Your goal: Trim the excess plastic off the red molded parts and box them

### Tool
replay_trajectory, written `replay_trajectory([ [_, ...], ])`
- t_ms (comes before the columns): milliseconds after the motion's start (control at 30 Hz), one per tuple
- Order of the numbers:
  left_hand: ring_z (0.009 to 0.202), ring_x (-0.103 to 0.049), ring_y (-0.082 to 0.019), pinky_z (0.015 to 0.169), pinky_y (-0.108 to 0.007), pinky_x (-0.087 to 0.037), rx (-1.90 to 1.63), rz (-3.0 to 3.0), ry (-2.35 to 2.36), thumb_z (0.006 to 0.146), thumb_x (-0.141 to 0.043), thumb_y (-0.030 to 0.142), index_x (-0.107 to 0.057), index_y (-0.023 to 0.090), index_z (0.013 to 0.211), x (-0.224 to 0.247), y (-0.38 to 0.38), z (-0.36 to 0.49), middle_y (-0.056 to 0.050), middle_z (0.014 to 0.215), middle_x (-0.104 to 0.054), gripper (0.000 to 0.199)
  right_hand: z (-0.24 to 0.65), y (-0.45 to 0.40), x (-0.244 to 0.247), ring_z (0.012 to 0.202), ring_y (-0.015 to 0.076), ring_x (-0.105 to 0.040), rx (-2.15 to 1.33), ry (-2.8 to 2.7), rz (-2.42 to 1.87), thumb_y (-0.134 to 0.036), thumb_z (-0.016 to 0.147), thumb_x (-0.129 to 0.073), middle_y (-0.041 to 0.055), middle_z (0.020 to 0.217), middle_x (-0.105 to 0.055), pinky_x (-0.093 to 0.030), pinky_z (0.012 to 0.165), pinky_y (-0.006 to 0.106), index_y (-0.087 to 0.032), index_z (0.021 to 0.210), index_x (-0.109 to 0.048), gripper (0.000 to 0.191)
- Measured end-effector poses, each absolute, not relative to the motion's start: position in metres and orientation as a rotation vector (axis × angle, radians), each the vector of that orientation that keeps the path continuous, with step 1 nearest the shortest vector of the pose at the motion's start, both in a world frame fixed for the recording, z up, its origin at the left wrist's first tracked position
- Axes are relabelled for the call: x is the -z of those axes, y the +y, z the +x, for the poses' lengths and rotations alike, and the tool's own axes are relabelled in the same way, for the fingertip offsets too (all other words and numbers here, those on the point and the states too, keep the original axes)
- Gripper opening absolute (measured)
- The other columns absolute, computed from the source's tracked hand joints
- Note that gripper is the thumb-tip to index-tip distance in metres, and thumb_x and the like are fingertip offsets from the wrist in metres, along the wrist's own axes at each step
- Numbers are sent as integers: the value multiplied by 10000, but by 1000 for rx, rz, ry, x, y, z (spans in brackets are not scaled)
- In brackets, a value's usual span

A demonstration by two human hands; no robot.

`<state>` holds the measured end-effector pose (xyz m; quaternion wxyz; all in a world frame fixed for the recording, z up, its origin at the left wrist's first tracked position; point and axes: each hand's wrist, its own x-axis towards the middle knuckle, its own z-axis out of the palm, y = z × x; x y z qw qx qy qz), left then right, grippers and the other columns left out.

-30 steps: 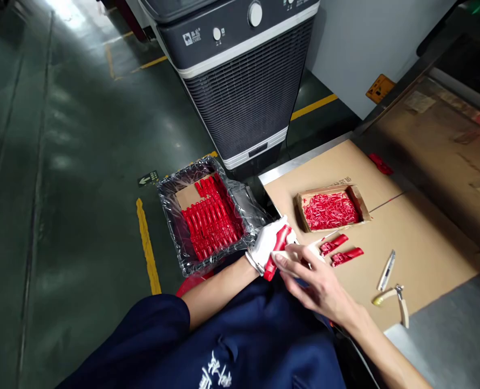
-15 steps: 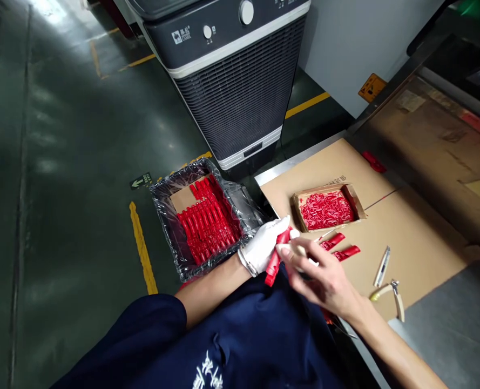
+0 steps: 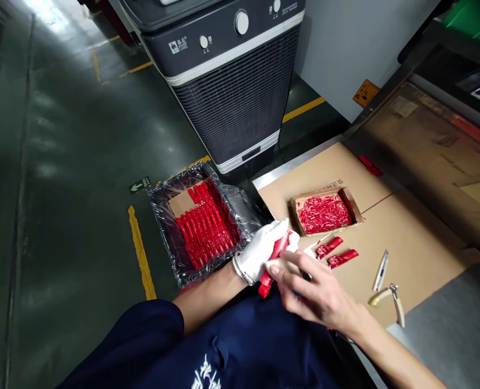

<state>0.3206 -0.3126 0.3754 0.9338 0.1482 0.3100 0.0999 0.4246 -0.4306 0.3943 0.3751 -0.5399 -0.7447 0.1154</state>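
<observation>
My left hand [image 3: 259,251], in a white glove, is closed around a red plastic tube-like part [image 3: 279,246] just in front of my body. Over the lower half of that part is my right hand [image 3: 318,286], its fingers pinched together against the red surface. Pale covering or material shows at those fingertips; whether they grip a small tool or cloth is hidden. Beside my right hand, two similar red parts [image 3: 343,258] lie on the cardboard-covered bench [image 3: 410,232].
A small cardboard box [image 3: 355,208] holds many red slivers. Further right lie a utility knife [image 3: 380,270] and cutting pliers [image 3: 394,294]. Left of the bench, a bin lined with black plastic [image 3: 164,237] contains rows of red parts [image 3: 207,232]. An air cooler [image 3: 240,92] stands behind.
My right hand and the red part have shifted slightly down and left. The right fingers sit lower along the part, which both hands still touch. The whole view has tilted a little.
</observation>
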Motion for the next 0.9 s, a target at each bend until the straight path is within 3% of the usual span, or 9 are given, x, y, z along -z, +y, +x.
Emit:
replay_trajectory([
  [200, 560, -536, -90, 547, -196, -450, -246, 301, 533, 861, -670, 349, -594, 141, 723, -379, -310, 319, -8, 669, -583, 260, 428, -433, -399, 985, 231, -624, -279, -2002, -1371, -128, 846, -626, 158, 1097, -625, -559, 787, 331, -129, 1331, -534, 493],
  [367, 565, -512, -81, 574, -197, -449, -301, 338, 497, 887, -642, 365, -600, 128, 739, -383, -302, 315, -15, 691, -572, 282, 429, -425, -402, 930, 212, -614, -126, -1988, -1438, -142, 847, -644, 144, 1099, -625, -552, 733, 317, -143, 1300, -556, 462],
  [700, 526, -504, -87, 486, -196, -396, -289, 206, 543, 891, -627, 397, -587, 126, 737, -376, -283, 300, -8, 637, -535, 314, 416, -393, -400, 987, 236, -637, -282, -2097, -1241, -112, 837, -640, 138, 1014, -652, -575, 797, 341, -94, 1231, -591, 398],
  [900, 537, -502, -78, 502, -180, -419, -348, 77, 557, 895, -633, 364, -581, 130, 746, -367, -261, 279, -6, 661, -532, 282, 401, -361, -392, 998, 243, -641, -318, -2048, -1266, -128, 822, -672, 132, 1022, -653, -591, 808, 355, -123, 1286, -572, 475],
])
